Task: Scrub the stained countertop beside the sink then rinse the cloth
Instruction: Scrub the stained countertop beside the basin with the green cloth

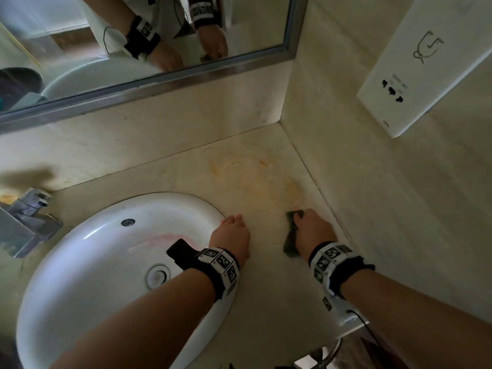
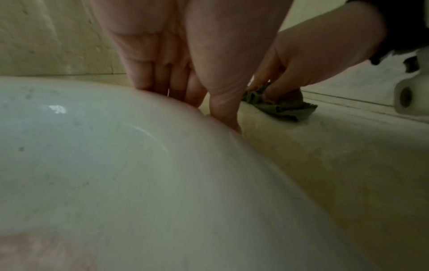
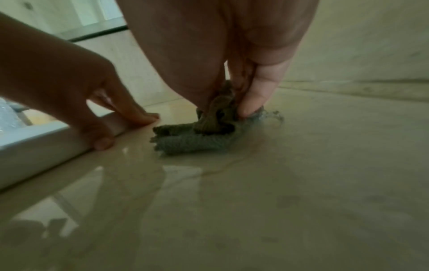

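Note:
A dark green cloth [image 1: 291,230] [image 3: 197,135] [image 2: 278,106] lies bunched on the beige countertop [image 1: 266,288], close to the right wall. My right hand [image 1: 311,230] [image 3: 234,102] grips the cloth and holds it down on the counter. Orange stains [image 1: 255,179] spread over the counter beyond the cloth, toward the corner. My left hand [image 1: 233,230] [image 2: 185,95] rests with straight fingers on the right rim of the white sink [image 1: 87,257] and holds nothing.
A chrome faucet [image 1: 29,214] stands at the sink's left. A framed mirror [image 1: 149,83] runs along the back wall. A white dispenser box [image 1: 426,65] hangs on the right wall. The counter's front edge lies near my right forearm.

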`<action>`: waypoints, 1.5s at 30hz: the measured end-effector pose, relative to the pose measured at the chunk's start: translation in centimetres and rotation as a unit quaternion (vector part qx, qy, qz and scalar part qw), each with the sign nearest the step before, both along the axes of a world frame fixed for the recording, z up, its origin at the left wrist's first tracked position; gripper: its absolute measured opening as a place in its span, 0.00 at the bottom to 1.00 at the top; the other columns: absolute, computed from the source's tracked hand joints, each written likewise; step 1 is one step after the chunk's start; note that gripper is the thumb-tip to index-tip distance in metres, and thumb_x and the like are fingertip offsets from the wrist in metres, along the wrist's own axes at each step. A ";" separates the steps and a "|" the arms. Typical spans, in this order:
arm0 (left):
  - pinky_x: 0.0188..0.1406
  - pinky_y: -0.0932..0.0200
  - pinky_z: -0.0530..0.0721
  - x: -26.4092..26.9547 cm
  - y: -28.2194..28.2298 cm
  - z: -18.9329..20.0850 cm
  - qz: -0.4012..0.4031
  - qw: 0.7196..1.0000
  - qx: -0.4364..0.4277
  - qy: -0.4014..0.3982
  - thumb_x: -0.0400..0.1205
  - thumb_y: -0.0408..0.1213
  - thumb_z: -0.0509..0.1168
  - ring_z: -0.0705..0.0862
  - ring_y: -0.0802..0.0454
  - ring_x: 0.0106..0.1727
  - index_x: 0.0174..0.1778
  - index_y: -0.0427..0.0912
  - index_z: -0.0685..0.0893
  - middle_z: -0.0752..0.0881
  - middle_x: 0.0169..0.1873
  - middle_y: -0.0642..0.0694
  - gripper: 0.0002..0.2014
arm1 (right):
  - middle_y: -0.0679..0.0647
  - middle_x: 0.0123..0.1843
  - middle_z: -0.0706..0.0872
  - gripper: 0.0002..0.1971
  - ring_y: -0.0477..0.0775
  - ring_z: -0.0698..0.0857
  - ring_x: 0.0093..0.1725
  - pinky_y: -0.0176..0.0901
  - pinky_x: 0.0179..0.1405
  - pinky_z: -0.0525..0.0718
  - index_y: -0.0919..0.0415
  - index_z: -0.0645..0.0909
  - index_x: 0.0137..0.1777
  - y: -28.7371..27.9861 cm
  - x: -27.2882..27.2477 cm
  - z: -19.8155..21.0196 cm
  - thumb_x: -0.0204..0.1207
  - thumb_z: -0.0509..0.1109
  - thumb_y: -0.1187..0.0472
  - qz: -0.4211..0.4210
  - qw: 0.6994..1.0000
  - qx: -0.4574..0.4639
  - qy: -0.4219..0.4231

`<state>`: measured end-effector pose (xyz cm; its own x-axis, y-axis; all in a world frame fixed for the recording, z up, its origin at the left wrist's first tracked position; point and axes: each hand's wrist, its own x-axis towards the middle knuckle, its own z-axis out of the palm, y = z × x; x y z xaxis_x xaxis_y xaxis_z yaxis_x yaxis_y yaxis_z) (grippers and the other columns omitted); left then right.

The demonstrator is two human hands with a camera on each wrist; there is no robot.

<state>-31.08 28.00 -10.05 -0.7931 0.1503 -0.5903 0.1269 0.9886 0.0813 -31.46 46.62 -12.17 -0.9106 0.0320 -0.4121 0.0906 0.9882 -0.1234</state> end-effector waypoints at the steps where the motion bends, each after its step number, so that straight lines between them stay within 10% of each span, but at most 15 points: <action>1: 0.66 0.49 0.80 0.0 0.0 -0.1 0.003 1.000 0.003 0.000 0.77 0.43 0.74 0.66 0.42 0.76 0.78 0.33 0.66 0.67 0.74 0.42 0.38 | 0.58 0.53 0.84 0.13 0.54 0.77 0.40 0.43 0.43 0.76 0.62 0.75 0.61 -1.1 0.3 -0.2 0.86 0.54 0.56 0.011 1.000 -0.017 0.008; 15: 0.62 0.52 0.82 0.0 -0.3 0.1 -0.008 1.000 0.009 0.001 0.76 0.45 0.74 0.67 0.45 0.74 0.78 0.34 0.66 0.67 0.73 0.44 0.38 | 0.63 0.67 0.76 0.17 0.64 0.80 0.64 0.51 0.64 0.77 0.62 0.78 0.69 1.7 -4.6 0.1 0.82 0.61 0.60 -0.038 0.997 0.068 -0.002; 24: 0.71 0.53 0.74 -0.2 -0.3 0.1 -0.033 0.999 0.003 0.015 0.78 0.45 0.72 0.64 0.44 0.77 0.80 0.34 0.65 0.65 0.76 0.42 0.37 | 0.63 0.67 0.77 0.18 0.65 0.81 0.62 0.49 0.56 0.79 0.62 0.73 0.72 -5.7 -5.5 0.4 0.83 0.60 0.60 0.073 0.996 -0.045 0.009; 33: 0.82 0.53 0.58 -0.2 -0.8 -0.8 -0.057 0.998 0.007 0.011 0.81 0.47 0.69 0.54 0.43 0.84 0.84 0.33 0.55 0.53 0.84 0.41 0.42 | 0.62 0.51 0.85 0.16 0.62 0.84 0.51 0.46 0.47 0.76 0.62 0.77 0.53 -0.3 -2.9 0.5 0.84 0.59 0.47 -0.128 0.980 -0.154 -0.023; 39: 0.79 0.53 0.62 -0.1 -0.7 -0.8 -0.051 0.998 0.015 0.027 0.81 0.47 0.69 0.55 0.44 0.83 0.84 0.33 0.55 0.54 0.84 0.42 0.42 | 0.64 0.70 0.75 0.20 0.65 0.79 0.67 0.50 0.66 0.76 0.62 0.73 0.74 -0.4 -7.6 0.9 0.83 0.61 0.60 -0.021 0.999 -0.023 0.006; 45: 0.82 0.53 0.60 -0.2 -0.7 -1.1 -0.051 0.998 0.009 0.024 0.80 0.48 0.70 0.56 0.44 0.83 0.83 0.35 0.59 0.56 0.84 0.42 0.41 | 0.61 0.64 0.80 0.15 0.64 0.82 0.59 0.51 0.52 0.79 0.59 0.76 0.67 -6.4 -4.5 -0.1 0.83 0.59 0.59 0.090 0.993 -0.082 0.005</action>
